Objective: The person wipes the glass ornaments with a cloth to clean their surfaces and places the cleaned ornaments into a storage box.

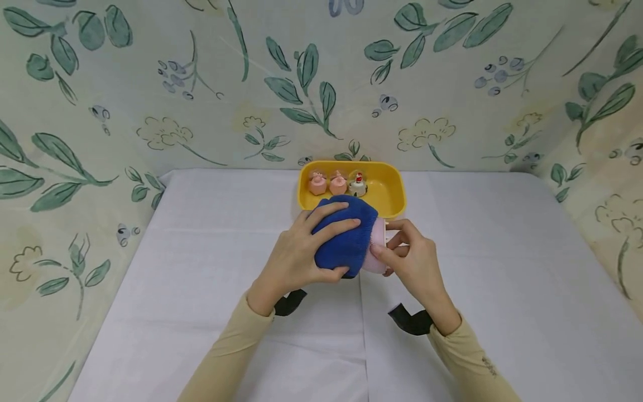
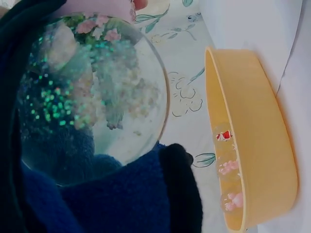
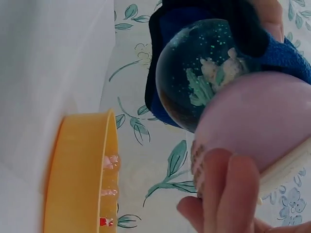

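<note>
A snow globe is held tilted on its side above the table, its glass dome [image 2: 141, 92] full of green glitter around pale figures and pink flowers. My left hand [image 1: 300, 247] grips a blue cloth [image 1: 341, 243] with dark edging, wrapped around the dome. Fingers and thumb spread over the cloth from the left. My right hand [image 1: 417, 259] holds the globe's pink base [image 3: 262, 119] at its underside, thumb on the near side. From the head view the cloth hides the dome; both wrist views show part of the glass bare.
Just behind the hands stands a yellow tray [image 1: 389, 195]. Inside its left part are two small pink ornaments [image 1: 317, 184] and a white one [image 1: 358, 185] with a red top. A white cloth covers the table [image 1: 201, 268]; a leaf-patterned curtain [image 1: 216, 111] hangs behind.
</note>
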`<state>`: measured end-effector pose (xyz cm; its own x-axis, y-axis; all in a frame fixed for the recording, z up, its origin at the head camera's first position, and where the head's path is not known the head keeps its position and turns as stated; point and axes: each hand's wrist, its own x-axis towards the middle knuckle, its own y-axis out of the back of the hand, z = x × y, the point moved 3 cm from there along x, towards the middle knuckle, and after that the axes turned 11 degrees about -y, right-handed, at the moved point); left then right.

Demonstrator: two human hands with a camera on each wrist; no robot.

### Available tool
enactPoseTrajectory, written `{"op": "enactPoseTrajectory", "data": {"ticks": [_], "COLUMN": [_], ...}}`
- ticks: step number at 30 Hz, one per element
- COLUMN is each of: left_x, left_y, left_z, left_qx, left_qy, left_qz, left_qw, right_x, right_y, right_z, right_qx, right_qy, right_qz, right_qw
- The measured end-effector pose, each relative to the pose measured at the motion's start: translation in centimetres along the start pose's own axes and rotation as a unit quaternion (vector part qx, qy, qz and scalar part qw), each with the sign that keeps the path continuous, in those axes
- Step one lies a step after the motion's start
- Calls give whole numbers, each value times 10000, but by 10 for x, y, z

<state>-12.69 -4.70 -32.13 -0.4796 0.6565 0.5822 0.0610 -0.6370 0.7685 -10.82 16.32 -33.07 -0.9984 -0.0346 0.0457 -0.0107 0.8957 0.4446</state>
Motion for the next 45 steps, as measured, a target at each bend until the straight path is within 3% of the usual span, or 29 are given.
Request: {"op": "enactPoseTrajectory", "data": {"ticks": [3,8,14,19,24,30,33,35,40,45], "left_x": [-1,-4,-4,-4,-3,-2,-3,-4,-6,-5], "left_y": [1,8,13,14,13,10,9,9,15,19], "left_z": [-2,-9,-10,-9,-6,-3,-4,-5,-12,-12], "left_qx": [-25,-307,-623,-587,-342,-26,24,1,-461,-785], "left_qy": [37,108,-5,-43,-91,-144,-134,-102,-12,-80], "left_qz": [37,231,308,260,186,153,179,224,492,503], "left_qw": [10000,9992,9976,9979,9992,9998,9997,9997,9977,9956], "right_x": [0,1,4,4,3,1,0,-1,-2,2], "right_y": [0,5,10,10,8,4,2,1,4,11], "right_z": [-1,-4,-10,-11,-8,-5,-5,-6,-9,-15], "right_qx": [-154,-677,-1317,-1036,-681,-178,-139,-314,-917,-1231], "right_qy": [-241,416,1723,2162,1995,1129,793,822,1600,2627], "right_qz": [-324,-1004,-644,-532,-238,-2,-59,-232,-700,-549], "right_qw": [9991,9918,9741,9694,9772,9934,9967,9958,9804,9554]}}
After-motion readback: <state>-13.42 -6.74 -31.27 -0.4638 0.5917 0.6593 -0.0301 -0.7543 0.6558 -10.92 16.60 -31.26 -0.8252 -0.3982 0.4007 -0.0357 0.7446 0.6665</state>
